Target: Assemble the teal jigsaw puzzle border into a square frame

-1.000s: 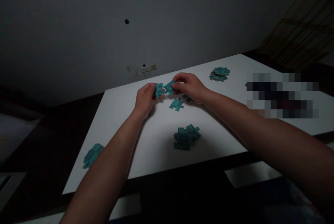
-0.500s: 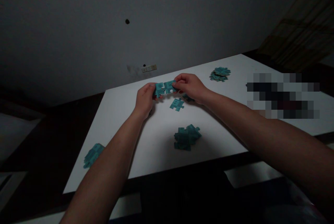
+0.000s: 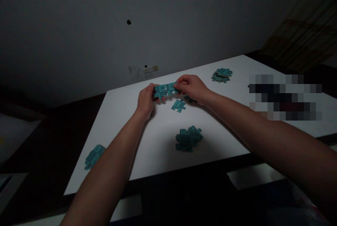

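My left hand (image 3: 145, 101) pinches a teal jigsaw puzzle piece (image 3: 159, 91) between thumb and fingers, raised over the table. Its neighbour, another teal puzzle piece (image 3: 171, 87), is gripped at the right end by my right hand (image 3: 191, 87). The two pieces meet edge to edge, with a thin light gap showing along part of the seam; whether they are fully locked I cannot tell. Just below the hands a single puzzle piece (image 3: 178, 105) lies flat. One more piece (image 3: 190, 98) is partly hidden beneath my right hand.
On the white table (image 3: 155, 148) a pile of puzzle pieces (image 3: 188, 138) lies near the front edge. Another pile (image 3: 222, 75) is at the back right, and a third (image 3: 94, 156) sits at the left beside my forearm. A wall socket (image 3: 150, 69) is behind the table.
The left piece has shifted slightly left and tilted, and its visible gap to the right piece looks smaller. My left fingers have moved a little left. The piles stay put.
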The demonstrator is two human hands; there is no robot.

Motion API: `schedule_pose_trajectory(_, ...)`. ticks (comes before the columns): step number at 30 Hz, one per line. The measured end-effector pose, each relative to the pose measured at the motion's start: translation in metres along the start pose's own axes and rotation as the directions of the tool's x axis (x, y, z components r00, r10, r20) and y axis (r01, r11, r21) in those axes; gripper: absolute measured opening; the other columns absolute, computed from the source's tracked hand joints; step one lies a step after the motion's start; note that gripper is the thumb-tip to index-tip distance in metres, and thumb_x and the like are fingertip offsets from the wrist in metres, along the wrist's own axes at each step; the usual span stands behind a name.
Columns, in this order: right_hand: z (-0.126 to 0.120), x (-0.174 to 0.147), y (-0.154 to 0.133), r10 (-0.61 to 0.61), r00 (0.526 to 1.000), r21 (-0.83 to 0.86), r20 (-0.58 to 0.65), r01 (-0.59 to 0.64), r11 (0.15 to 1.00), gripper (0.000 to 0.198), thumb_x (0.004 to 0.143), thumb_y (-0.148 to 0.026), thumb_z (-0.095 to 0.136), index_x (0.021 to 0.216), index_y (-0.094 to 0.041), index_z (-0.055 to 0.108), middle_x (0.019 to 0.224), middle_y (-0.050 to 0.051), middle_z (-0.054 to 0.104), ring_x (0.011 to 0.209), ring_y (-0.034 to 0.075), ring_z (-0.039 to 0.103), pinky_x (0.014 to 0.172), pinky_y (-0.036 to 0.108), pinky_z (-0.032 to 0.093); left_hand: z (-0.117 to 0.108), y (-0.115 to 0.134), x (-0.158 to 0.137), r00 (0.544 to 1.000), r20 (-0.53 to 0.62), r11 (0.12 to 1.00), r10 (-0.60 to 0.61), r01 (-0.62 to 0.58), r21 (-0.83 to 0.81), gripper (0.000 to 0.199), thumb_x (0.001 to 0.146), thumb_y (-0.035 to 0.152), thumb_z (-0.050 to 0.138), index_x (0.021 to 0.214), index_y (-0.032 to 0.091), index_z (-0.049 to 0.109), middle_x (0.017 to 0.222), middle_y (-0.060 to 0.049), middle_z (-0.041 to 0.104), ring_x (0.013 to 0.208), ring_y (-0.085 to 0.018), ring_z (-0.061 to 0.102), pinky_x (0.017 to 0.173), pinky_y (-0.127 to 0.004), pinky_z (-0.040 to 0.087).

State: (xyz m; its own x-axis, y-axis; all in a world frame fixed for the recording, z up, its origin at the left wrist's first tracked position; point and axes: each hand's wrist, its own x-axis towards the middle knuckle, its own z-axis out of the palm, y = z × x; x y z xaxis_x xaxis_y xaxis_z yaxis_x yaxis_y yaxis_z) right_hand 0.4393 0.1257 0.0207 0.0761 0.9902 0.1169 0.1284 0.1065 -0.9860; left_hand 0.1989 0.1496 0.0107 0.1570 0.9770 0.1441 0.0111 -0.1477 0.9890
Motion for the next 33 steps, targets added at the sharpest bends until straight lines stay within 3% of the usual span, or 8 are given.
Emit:
schedule_pose_trajectory(3, -0.0006, 0.001, 0.0012, -0.004, 1.0, -0.008, 0.003, 0.004, 1.0, 0.036, 0.09, -0.041, 0.112, 0.089, -0.029, 0.079, 0.082, 0.003, 0.084, 0.079, 0.025, 0.078, 0.073, 0.035, 0.062, 0.0022, 0.0031, -0.0011, 1.0, -0.011, 1.0, -0.017, 0.017, -0.008, 0.068, 0.116, 0.093, 0.07, 0.105, 0.027, 0.083, 0.083, -0.007, 0.083, 0.078, -0.031, 0.086, 0.066, -0.04, 0.061)
schedule_pose_trajectory(12, -0.0026, 0.0026, 0.0039, -0.028, 0.999, -0.016, 0.018, 0.028, 0.999, 0.034, 0.093, -0.042, 0.111, 0.089, -0.029, 0.079, 0.081, 0.002, 0.082, 0.079, 0.024, 0.078, 0.077, 0.037, 0.063, 0.0042, 0.0092, -0.0018, 1.0, 0.023, 0.999, -0.018, 0.017, 0.031, 0.082, 0.112, 0.105, 0.066, 0.115, 0.026, 0.088, 0.084, -0.009, 0.084, 0.078, -0.033, 0.086, 0.065, -0.041, 0.06)
schedule_pose_trajectory(17, -0.0023, 0.0017, 0.0036, -0.034, 0.999, -0.026, 0.017, 0.034, 0.999, 0.039, 0.091, -0.048, 0.114, 0.089, -0.029, 0.079, 0.081, 0.002, 0.082, 0.081, 0.026, 0.078, 0.075, 0.037, 0.063, 0.0033, 0.0091, -0.0012, 1.0, 0.013, 0.999, -0.026, 0.026, 0.021, 0.082, 0.111, 0.107, 0.066, 0.107, 0.027, 0.085, 0.081, -0.008, 0.083, 0.077, -0.032, 0.086, 0.064, -0.041, 0.06)
schedule_pose_trajectory(27, -0.0029, 0.002, 0.0039, -0.033, 0.999, -0.032, 0.026, 0.034, 0.999, 0.038, 0.093, -0.047, 0.113, 0.09, -0.03, 0.079, 0.08, 0.002, 0.082, 0.08, 0.025, 0.078, 0.075, 0.037, 0.063, 0.0035, 0.0097, -0.0016, 0.999, 0.021, 0.999, -0.031, 0.031, 0.015, 0.081, 0.112, 0.105, 0.067, 0.113, 0.027, 0.089, 0.082, -0.009, 0.085, 0.082, -0.034, 0.089, 0.065, -0.042, 0.063)
schedule_pose_trajectory(33, -0.0036, 0.002, 0.0047, -0.05, 0.998, -0.023, 0.029, 0.05, 0.998, 0.042, 0.09, -0.05, 0.114, 0.091, -0.029, 0.078, 0.08, 0.002, 0.081, 0.079, 0.025, 0.078, 0.074, 0.036, 0.063, 0.002, 0.0043, 0.0003, 1.0, 0.021, 1.0, -0.017, 0.017, -0.017, 0.081, 0.111, 0.106, 0.068, 0.103, 0.028, 0.087, 0.08, -0.008, 0.085, 0.079, -0.033, 0.089, 0.064, -0.041, 0.063)
